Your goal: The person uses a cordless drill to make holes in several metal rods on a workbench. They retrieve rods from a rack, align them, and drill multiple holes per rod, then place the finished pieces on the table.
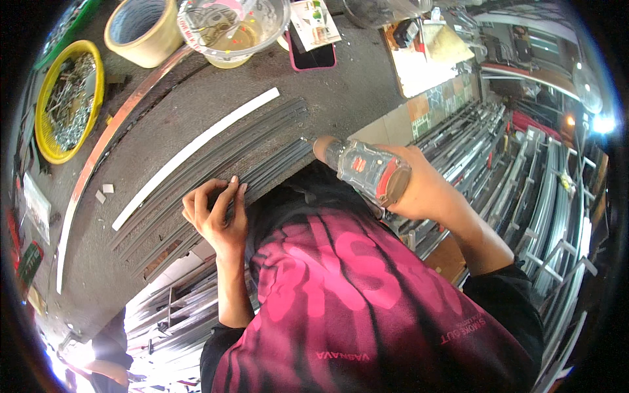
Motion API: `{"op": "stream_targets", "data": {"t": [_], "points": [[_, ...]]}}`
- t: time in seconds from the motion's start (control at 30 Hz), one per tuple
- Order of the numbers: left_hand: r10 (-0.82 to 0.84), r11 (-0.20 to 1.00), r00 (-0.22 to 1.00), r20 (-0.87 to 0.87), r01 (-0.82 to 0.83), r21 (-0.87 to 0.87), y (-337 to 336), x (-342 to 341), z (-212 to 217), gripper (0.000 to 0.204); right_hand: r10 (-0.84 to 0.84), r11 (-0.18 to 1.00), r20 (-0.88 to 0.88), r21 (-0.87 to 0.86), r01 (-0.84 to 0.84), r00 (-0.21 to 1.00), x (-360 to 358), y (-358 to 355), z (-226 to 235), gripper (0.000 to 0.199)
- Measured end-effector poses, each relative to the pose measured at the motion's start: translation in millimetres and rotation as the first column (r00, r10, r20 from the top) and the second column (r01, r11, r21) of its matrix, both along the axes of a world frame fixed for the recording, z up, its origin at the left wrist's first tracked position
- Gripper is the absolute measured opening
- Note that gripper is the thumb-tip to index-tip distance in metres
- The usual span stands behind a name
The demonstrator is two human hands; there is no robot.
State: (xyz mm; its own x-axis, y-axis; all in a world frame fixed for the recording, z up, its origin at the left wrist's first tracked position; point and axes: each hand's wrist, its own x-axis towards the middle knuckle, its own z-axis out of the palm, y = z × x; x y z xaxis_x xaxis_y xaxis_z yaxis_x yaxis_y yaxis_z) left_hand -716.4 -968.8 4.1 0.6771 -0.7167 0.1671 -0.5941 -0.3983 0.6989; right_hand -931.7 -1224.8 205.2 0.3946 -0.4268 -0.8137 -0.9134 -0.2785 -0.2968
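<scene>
My right hand (419,183) is wrapped round a power drill (367,167) with a clear cover and a red band. Its thin bit points left, with the tip close to the right ends of several dark grey strips (275,156). These long, narrow strips lie side by side along the near edge of the worktable. My left hand (219,213) is closed over the nearest strips, its fingers curled and their tips pressed together on them. Just beyond the dark strips lies a white strip (196,157).
On the table (354,85) stand a yellow basket (43,124) of screws, a cream tape roll (154,52), a clear tub (262,42) and a pink-edged phone (314,60). A long coppery strip (118,118) curves at left. Racks of metal profiles (458,144) fill the right; another person (108,367) is lower left.
</scene>
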Motion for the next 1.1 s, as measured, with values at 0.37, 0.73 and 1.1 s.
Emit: {"op": "stream_targets", "data": {"t": [0.37,0.73,1.1], "points": [[-0.002,1.0,1.0,-0.012,0.002,-0.001,0.4,-0.4,-1.4,0.027,0.166,0.975,0.053,-0.159,-0.155,0.985,-20.7,-8.8,-4.8,0.076],[0.007,1.0,1.0,-0.028,-0.007,0.015,-0.1,0.0,2.2,0.024,0.187,0.977,0.045,-0.11,-0.181,0.981,-1.2,-9.3,2.4,0.085],[0.012,1.0,1.0,-0.009,-0.012,-0.013,-0.4,0.7,-3.4,0.028,0.144,0.987,0.019,-0.073,-0.143,0.989,11.1,-7.6,8.7,0.092]]}}
